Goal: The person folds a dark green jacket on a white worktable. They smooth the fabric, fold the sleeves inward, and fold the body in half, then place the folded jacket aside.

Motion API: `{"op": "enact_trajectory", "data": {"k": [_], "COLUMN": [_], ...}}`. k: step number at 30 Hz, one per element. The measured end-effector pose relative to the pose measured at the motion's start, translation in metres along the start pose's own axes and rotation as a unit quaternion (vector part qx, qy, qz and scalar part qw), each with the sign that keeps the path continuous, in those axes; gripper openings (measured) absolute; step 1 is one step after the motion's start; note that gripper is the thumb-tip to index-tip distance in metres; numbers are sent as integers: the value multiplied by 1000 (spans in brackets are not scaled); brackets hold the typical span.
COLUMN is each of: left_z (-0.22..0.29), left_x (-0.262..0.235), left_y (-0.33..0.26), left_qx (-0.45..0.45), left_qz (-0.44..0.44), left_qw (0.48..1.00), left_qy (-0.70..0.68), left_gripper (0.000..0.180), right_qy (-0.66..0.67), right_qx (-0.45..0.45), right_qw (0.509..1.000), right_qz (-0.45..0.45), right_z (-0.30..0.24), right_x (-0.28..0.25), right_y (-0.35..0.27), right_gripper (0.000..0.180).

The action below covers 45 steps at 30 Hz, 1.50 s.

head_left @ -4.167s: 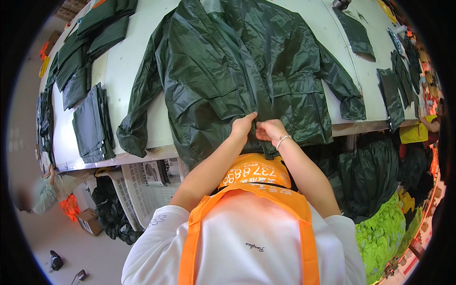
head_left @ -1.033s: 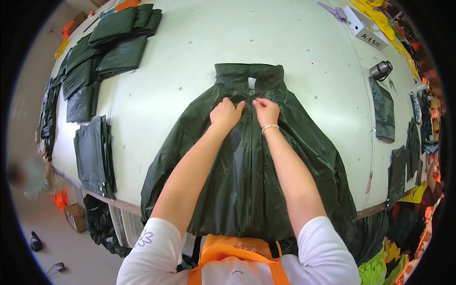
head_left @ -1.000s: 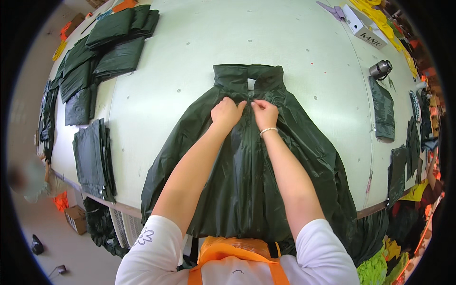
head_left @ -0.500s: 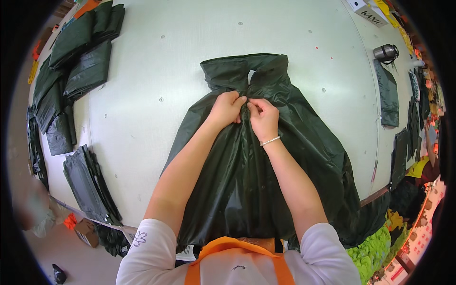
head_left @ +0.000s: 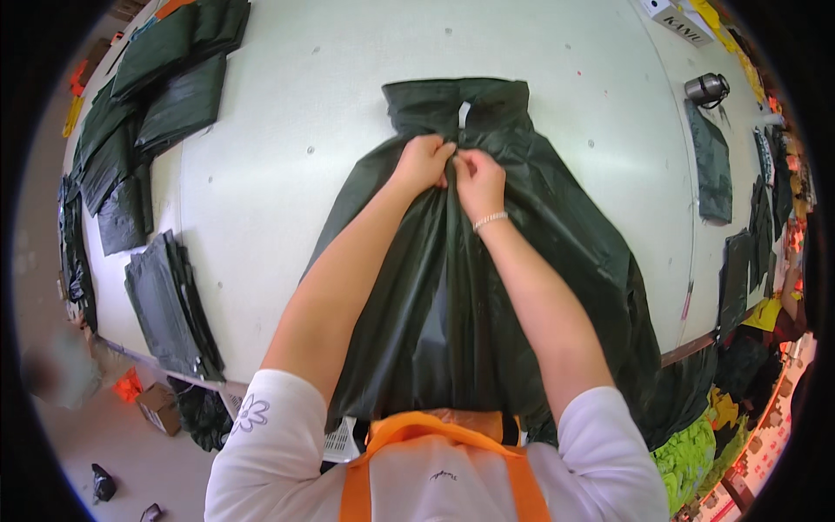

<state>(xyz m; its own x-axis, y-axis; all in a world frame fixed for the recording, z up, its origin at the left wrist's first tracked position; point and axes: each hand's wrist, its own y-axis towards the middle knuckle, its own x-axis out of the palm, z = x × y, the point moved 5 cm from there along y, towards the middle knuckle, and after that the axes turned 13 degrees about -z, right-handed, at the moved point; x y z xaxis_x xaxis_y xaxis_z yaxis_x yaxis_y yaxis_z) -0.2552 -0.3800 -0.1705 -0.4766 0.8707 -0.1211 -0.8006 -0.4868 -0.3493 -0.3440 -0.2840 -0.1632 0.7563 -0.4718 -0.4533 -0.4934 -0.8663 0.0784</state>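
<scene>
A dark green, shiny raincoat (head_left: 574,235) lies spread over the table, its collar (head_left: 422,104) at the far end and its lower part hanging toward my body. Just below the collar, my left hand (head_left: 424,163) pinches the coat's front edge. Close beside it, my right hand (head_left: 479,180), with a beaded bracelet (head_left: 490,221) at the wrist, pinches the same front opening from the other side. Both sets of fingers are closed on the fabric and nearly touch. A small white label (head_left: 464,114) shows inside the collar. Whatever fastening lies between the fingertips is hidden.
The pale table (head_left: 261,200) carries folded dark green garments (head_left: 178,104) at the far left and a flat stack (head_left: 172,300) nearer. On the right are another folded piece (head_left: 709,165), a metal flask (head_left: 706,88) and a white box (head_left: 677,19). Bright green fabric (head_left: 687,457) lies at lower right.
Both hands have shifted slightly away from my body, still pinching the front edges. In the picture, the collar sits higher and the left-hand stacks have moved up and right as the view shifted.
</scene>
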Motion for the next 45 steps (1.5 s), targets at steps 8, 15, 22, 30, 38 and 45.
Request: {"op": "enact_trajectory", "data": {"k": [8,15,22,30,38,45], "left_z": [22,-20,-15,-26,-3,-63], "left_x": [39,123,134,145,117,100], "left_y": [-83,-208,-218,-235,-339,-379], "left_qx": [-19,-68,-66,-15,-45,-192], "left_qz": [175,32,-72,-1,188,155], "left_qw": [948,973,985,966,853,803], "left_qy": [265,220,-142,-259,485,543], "left_gripper": [47,33,24,21,60,73], "right_qy": [-96,216,169,120,-100,-412], "right_qx": [112,197,144,163,64,272], "right_qw": [971,953,973,973,988,867], "right_qz": [-190,-82,-57,-112,-101,-64], "right_z": [-39,-26,-53,-53,-76,5], "right_x": [-37,-57,-49,-44,-112,-238], "right_y": [-110,-234,-238,-240,-270,-350], "right_gripper": [29,19,12,15,40,68]}}
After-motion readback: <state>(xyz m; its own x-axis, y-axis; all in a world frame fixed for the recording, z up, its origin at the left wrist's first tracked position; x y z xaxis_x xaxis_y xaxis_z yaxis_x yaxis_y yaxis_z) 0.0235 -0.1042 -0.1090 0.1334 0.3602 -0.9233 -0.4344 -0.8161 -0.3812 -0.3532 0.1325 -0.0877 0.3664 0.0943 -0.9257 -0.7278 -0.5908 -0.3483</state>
